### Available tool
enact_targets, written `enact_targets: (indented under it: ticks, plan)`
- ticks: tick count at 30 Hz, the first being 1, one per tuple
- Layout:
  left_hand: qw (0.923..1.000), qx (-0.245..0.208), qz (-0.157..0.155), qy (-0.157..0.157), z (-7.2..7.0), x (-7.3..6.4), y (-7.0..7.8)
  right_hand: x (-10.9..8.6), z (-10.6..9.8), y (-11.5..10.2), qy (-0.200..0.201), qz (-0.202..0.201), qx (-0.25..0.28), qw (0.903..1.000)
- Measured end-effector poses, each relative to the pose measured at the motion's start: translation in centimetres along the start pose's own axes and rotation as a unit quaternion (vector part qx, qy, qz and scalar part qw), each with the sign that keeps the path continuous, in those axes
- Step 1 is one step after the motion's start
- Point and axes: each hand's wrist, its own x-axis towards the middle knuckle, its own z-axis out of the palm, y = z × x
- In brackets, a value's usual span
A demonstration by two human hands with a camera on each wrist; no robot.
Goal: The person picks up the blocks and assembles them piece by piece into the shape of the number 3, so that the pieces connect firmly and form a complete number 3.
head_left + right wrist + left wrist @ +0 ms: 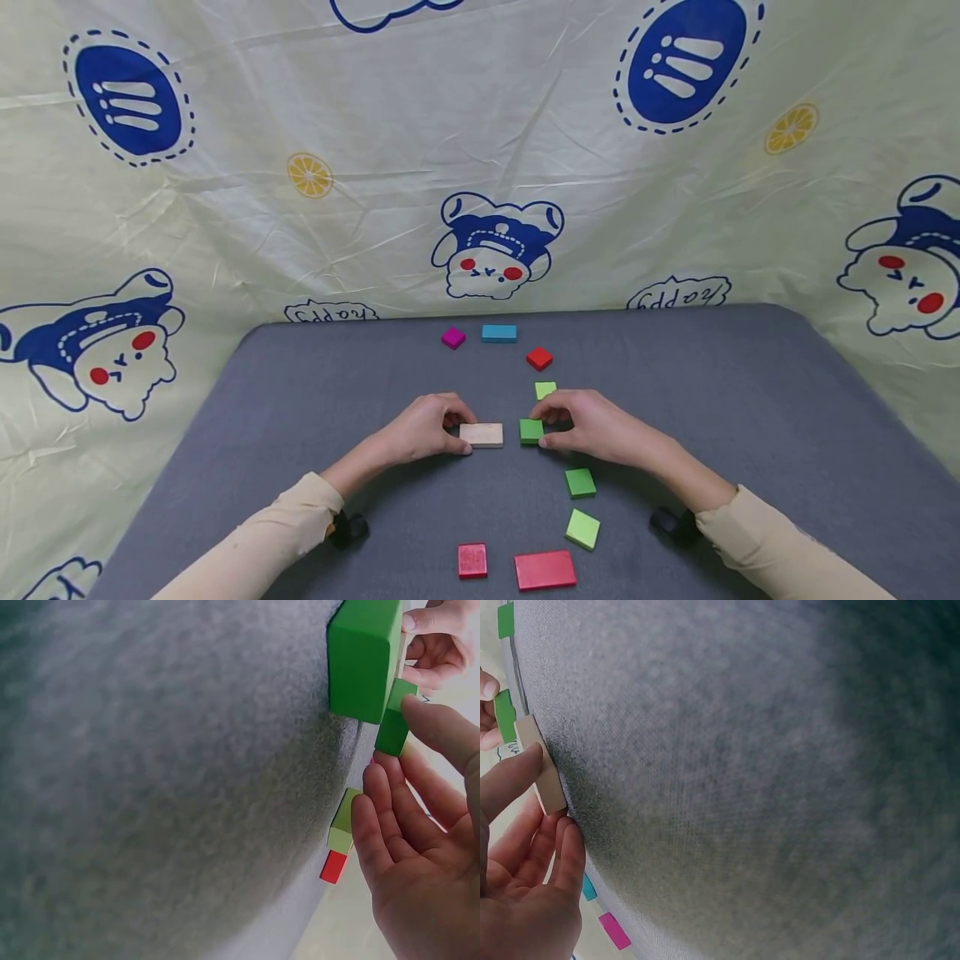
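Note:
Between thumb and fingers, the left hand [429, 429] pinches the left end of a pale wooden block [483, 435] at the middle of the table. A short gap to its right, the right hand [600, 427] pinches a small green block [530, 432] in the same way. In the left wrist view the wooden block [541, 765] shows thumb on one side and fingertips at its lower end. The right wrist view has the held green block [395, 720] between thumb and fingertips. A light green block [545, 390] lies just beyond the right hand, partly hidden by it.
At the back lie a magenta block [453, 337], a blue block [498, 333] and a red block [539, 358]. Nearer are another green block [581, 483], a light green block [582, 529], a red square block [472, 561] and a long red block [545, 570]. A patterned cloth [375, 233] hangs behind the grey table [300, 375].

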Motion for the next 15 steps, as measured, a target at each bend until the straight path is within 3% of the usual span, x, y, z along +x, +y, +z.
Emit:
enact_targets:
  ticks: [15]
  plan:
    - [1.0, -0.008, 0.005, -0.003, -0.2, 0.0, 0.2, 1.5, 0.6, -0.7, -0.022, -0.018, -0.002, 0.9996]
